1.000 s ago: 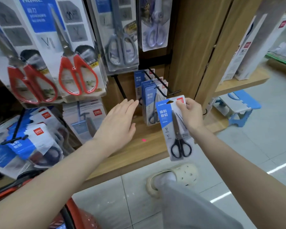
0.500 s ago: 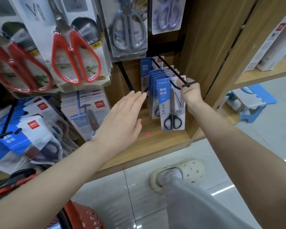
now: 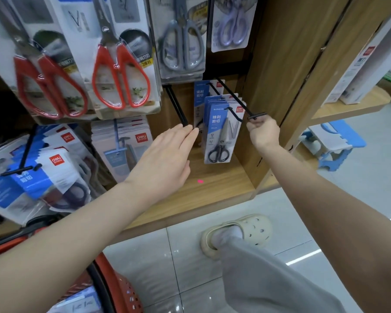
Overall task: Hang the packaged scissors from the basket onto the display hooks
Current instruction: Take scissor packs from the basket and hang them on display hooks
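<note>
scissors pack (image 3: 221, 132) now hangs on the hook (image 3: 235, 98), released; right hand (image 3: 263, 133) pinches the hook tip, left hand (image 3: 165, 154) open.

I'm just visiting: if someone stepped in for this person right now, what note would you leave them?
Left hand: open and flat, fingertips beside the front scissors pack.
Right hand: curled at the tip of the hook; whether it grips the hook cannot be told.
Done: that front pack hangs on the hook.
Left: the red basket at bottom left seems to hold another pack; hang it next.
</note>
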Available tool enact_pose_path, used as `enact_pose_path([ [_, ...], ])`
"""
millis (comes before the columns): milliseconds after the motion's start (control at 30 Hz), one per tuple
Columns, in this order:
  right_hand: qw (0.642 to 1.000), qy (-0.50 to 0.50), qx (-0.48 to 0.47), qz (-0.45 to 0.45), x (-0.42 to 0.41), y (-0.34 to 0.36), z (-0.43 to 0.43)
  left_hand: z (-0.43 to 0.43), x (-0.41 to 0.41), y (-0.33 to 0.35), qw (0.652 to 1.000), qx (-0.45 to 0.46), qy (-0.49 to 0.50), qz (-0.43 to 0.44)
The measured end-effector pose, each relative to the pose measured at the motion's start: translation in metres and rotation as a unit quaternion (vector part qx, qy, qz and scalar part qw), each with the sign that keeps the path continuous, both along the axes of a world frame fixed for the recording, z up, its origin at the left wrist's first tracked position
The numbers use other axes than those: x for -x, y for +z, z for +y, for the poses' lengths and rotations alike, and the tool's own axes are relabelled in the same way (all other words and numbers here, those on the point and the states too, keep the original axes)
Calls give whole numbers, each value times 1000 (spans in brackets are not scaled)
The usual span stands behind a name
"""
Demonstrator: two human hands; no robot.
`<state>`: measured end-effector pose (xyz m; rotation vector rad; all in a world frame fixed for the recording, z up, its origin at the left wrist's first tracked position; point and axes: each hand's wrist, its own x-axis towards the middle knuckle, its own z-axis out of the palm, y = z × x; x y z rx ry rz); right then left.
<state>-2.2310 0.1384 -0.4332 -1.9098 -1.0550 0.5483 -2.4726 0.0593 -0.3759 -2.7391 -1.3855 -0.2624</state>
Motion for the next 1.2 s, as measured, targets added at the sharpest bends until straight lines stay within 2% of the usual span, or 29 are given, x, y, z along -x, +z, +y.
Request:
enact_pose_path([
  [67, 990, 65, 69, -101, 7, -3, -23, -7, 7, 4, 1000, -10, 9, 19],
  [167, 937, 175, 127, -276, 29, 1, -64, -24, 27, 7, 998, -60, -18, 27],
  [267, 871, 249, 87, -415, 61, 12, -102, -52, 59, 13, 994, -103, -26, 26],
  [333, 844, 292, 22, -450, 86, 20, -123, -77, 87, 15, 993, -114, -15, 27],
  [467, 809, 361, -84, -457, 146, 34, -157, -138, 157, 3, 995, -82, 45, 38],
  [600, 770, 433, -163, -440, 214, 38, -188, -200, 230, -26, 990, 9, 126, 58],
  [733, 742, 531, -165, -374, 285, 20, -219, -257, 287, -62, 973, 97, 185, 98],
  [867, 730, 582, -94, -345, 343, -13, -238, -297, 328, -97, 952, 171, 244, 73],
  [933, 721, 612, -26, -324, 364, -35, -242, -305, 341, -111, 937, 204, 276, 59],
  [1033, 695, 643, 102, -306, 385, -73, -250, -309, 358, -138, 902, 305, 305, 26],
  [1100, 676, 657, 189, -273, 392, -101, -256, -311, 366, -154, 882, 370, 293, 16],
  [1200, 652, 663, 288, -229, 394, -143, -268, -316, 378, -169, 885, 401, 238, 11],
])
